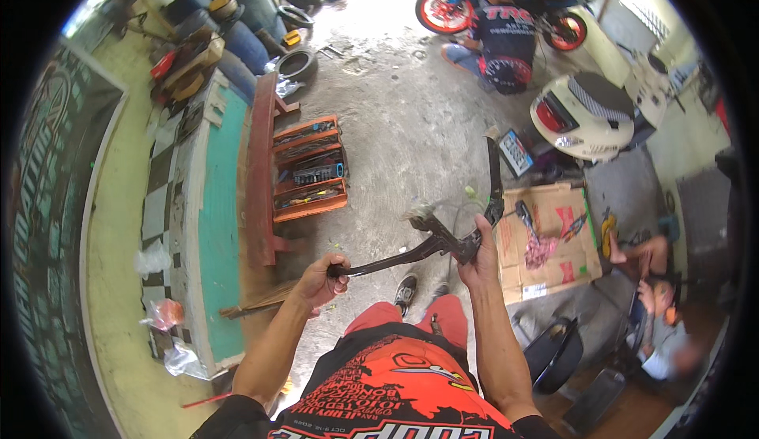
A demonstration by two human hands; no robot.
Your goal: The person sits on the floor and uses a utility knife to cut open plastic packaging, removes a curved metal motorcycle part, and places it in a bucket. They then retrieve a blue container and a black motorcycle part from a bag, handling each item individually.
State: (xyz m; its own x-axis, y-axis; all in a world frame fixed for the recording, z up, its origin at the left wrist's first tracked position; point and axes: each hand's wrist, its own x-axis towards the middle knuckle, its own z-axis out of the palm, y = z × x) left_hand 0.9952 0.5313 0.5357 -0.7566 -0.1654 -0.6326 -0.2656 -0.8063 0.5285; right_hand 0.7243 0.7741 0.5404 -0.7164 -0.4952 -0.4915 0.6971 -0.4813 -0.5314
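Note:
A black bent metal bar (400,259), which looks like a motorcycle handlebar with a thick central bracket, is held up before my body. My left hand (320,284) is closed around its left end. The fingers of my right hand (481,258) grip it near the central joint. From there another arm of the bar (494,166) points away and ends in a pale, worn tip. A short stub (422,218) beside the middle carries something translucent. Below the bar is the concrete floor (379,160), with my shoe (406,292) on it.
An orange cantilever toolbox (311,214) lies open beside a red wooden bench (260,184). Tools and a rag rest on flattened cardboard (516,273) at right. A person (504,42) squats by a blue motorcycle (447,9); another person (658,326) sits lower right. A cream scooter (584,119) stands nearby.

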